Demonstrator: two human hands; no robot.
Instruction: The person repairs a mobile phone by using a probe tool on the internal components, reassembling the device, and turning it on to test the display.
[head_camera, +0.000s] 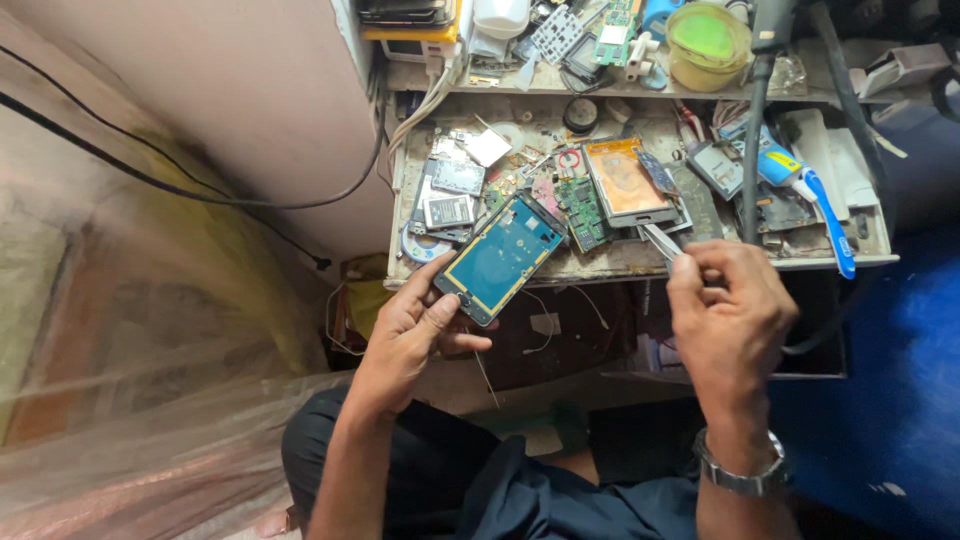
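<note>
While the cluttered workbench (600, 262) lies close ahead, keep the opened phone (498, 257) tilted just above its front edge, gripped along the lower end by the left hand (415, 330), and steady the metal tweezers (660, 241) pinched in the closed right hand (728, 318), tips aimed precisely and clear of loose circuit boards (580, 212).

To my left a pale plastered wall (200, 90) runs down, with a black cable (180, 185) drooping across it. Below it, clear plastic sheeting (130, 400) lies crumpled over yellowish and brown patches. In front of me stands a grimy, worn tabletop (600, 262), with a cluttered shelf (600, 85) raised along its back. On my right the floor (900, 380) is deep blue. The light is soft and even.
</note>
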